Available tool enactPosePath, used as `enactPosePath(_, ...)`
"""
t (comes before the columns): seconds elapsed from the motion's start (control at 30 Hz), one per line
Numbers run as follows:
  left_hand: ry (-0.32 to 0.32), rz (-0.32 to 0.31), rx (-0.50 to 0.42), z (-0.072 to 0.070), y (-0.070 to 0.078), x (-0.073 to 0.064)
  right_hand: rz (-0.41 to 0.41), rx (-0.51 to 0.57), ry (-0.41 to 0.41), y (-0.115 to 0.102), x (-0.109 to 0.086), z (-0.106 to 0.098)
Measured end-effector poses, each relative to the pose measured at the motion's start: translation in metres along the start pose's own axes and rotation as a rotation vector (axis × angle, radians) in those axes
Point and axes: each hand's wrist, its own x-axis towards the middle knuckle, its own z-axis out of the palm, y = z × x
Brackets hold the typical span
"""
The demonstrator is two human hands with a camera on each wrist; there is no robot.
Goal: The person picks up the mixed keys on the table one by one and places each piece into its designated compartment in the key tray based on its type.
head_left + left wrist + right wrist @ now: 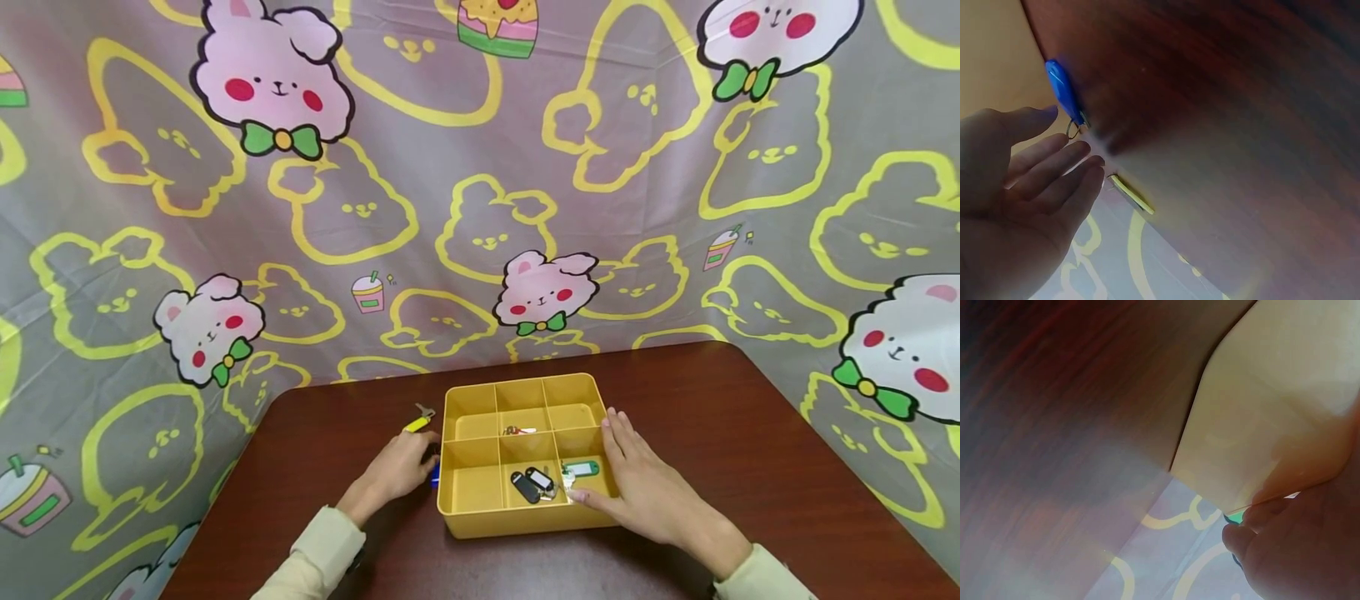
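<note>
A yellow six-compartment box [525, 523] stands on the table. My left hand [396, 468] is by its left wall, fingers loosely bent, thumb apart from them. Close to those fingertips lies a key with a blue tag [1063, 90], its ring visible in the left wrist view. Farther back is a key with a yellow tag [417, 424]. My right hand [660, 496] rests on the box's right rim, fingers stretched out, thumb over the front right compartment. That compartment holds a green-tagged key [581, 468]; the front middle one holds black key tags [527, 487] with keys.
In the back middle compartment lies a small red-tagged key [519, 431]. The brown table [675, 375] extends on both sides of the box. A patterned cloth [480, 208] hangs behind and along the sides.
</note>
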Motion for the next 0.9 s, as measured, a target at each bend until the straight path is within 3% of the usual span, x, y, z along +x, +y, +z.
enactPosePath(0.33, -0.003, 0.053, 0.069, 0.0014, 0.0001, 0.002, 0.003, 0.0, -0.006, -0.0009, -0.0003, -0.0011)
enactPosePath(0.9, 0.023, 0.059, 0.096, 0.0042, -0.0025, 0.0032, 0.007, 0.0, -0.012, 0.0002, 0.0002, 0.0006)
